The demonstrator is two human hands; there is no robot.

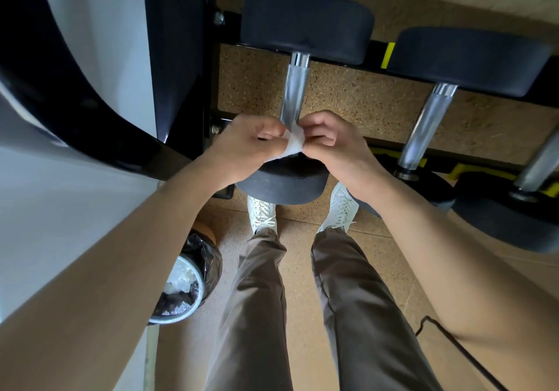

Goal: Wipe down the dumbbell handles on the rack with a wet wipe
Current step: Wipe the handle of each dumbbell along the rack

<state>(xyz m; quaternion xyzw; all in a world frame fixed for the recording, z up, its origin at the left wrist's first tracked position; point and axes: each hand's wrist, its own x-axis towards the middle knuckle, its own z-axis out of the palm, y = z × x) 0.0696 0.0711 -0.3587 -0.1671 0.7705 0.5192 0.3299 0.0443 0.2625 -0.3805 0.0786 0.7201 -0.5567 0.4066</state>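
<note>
A white wet wipe [294, 141] is pinched between my left hand [246, 145] and my right hand [332, 142], both closed on it. The hands sit just above the near end of a knurled chrome dumbbell handle [295, 88], whose lower part they hide. That dumbbell has a black far head [305, 24] and a black near head [281, 183] below my hands. A second dumbbell lies to the right with its chrome handle [425, 127] bare. A third handle [541, 163] shows at the right edge.
The black rack rail with yellow markings [388, 54] carries the dumbbells. A black rack upright [178, 57] stands to the left. A small bin lined with a black bag [184, 281] holds used wipes by my left leg. A black cable [453, 342] lies on the floor.
</note>
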